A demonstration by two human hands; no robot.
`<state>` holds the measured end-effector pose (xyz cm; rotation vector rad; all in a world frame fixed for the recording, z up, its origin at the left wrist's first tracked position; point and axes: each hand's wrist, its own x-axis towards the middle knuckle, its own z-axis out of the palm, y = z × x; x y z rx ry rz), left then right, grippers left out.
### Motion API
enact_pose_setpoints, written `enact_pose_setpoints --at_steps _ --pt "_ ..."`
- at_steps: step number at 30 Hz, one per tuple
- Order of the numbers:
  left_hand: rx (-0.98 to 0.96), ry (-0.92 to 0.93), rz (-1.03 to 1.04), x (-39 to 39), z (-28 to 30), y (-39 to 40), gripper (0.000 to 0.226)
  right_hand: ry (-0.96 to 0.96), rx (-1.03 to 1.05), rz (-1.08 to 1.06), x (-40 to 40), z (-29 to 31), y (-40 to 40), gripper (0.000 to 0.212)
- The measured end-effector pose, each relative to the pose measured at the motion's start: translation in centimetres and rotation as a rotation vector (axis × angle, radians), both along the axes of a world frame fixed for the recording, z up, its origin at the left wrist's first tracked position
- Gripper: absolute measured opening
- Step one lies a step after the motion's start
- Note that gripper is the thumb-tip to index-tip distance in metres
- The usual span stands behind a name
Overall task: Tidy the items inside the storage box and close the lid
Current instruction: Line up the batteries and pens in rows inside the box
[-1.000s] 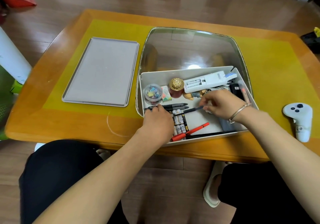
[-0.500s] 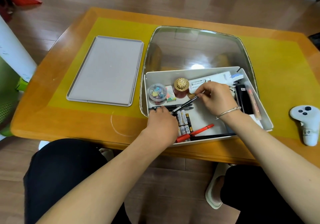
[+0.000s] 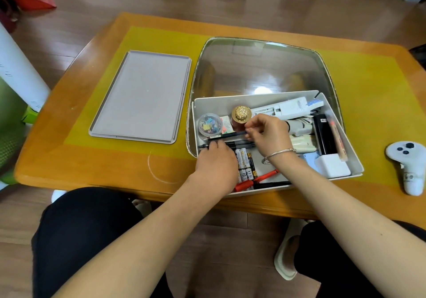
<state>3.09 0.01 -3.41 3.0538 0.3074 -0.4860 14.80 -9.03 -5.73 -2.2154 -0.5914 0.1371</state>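
Note:
An open white storage box sits on the table in front of me, and its grey lid lies flat to its left. My right hand pinches one end of a black pen, which lies level near the box's left side. My left hand rests on the other black pens lying side by side below it. Several batteries and a red pen lie nearer the front wall. A clip jar and a gold-capped bottle stand at the back left.
A white remote, a black device, a marker and a white charger fill the box's right side. A white game controller lies on the table to the right. A glass panel is set in the tabletop.
My right hand has carried the black pen from the box's middle to the left and laid it level above the other pens. My left hand has stayed on those pens.

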Motion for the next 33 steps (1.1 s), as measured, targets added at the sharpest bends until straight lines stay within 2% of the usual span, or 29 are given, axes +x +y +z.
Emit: enact_pose_setpoints --at_steps 3,8,12,16,23,27,30,33 --pt "-0.023 0.001 0.018 0.1 -0.1 0.0 0.061 0.024 -0.113 0.054 -0.1 -0.2 0.0 0.016" --pt "-0.117 -0.035 0.048 0.2 0.0 0.1 0.052 -0.048 -0.278 0.156 -0.1 0.0 -0.3 0.021" --pt "-0.098 -0.025 0.047 0.3 -0.5 0.1 0.068 -0.153 -0.386 0.219 0.2 0.4 -1.0 0.029" --pt "-0.068 0.032 0.046 0.4 -0.8 0.0 0.071 -0.195 -0.534 0.243 0.6 0.3 -2.1 0.035" --pt "0.039 0.101 0.085 0.7 -0.4 -0.1 0.069 -0.141 -0.518 0.253 0.4 0.0 -2.0 0.036" --pt "0.013 0.037 0.055 0.6 -0.7 -0.2 0.069 -0.076 -0.467 0.263 0.4 0.3 -2.3 0.032" --pt "-0.015 0.030 0.048 0.8 -0.9 0.0 0.070 -0.036 -0.486 0.311 0.6 0.8 -2.7 0.032" --pt "0.035 0.093 0.016 0.8 -1.0 0.1 0.070 -0.048 -0.541 0.340 0.9 1.7 -3.3 0.025"
